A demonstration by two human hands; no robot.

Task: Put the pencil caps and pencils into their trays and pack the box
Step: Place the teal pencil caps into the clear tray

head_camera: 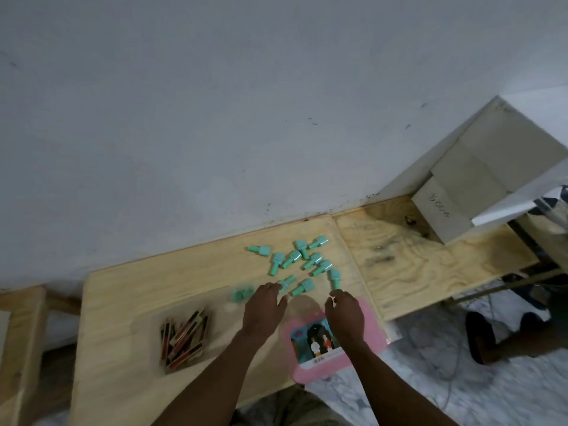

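Note:
Several teal pencil caps (pixel 302 262) lie scattered on the wooden table (pixel 138 287) near the wall. A few more caps (pixel 242 294) sit in a blurred clear tray to their left. My left hand (pixel 266 305) reaches over the table with its fingertips at one cap (pixel 285 282), fingers spread. My right hand (pixel 345 315) hovers above the pink box (pixel 373 321), its fingers curled and apart, close to another cap (pixel 335 278). A bunch of red and black pencils (pixel 184 338) lies in a clear tray at the left.
A grey cardboard box (pixel 479 176) stands at the back right on a second wooden board (pixel 415 272). The white wall runs along the table's far edge. Another person's dark shoes (pixel 482 336) and cables are on the floor at the right.

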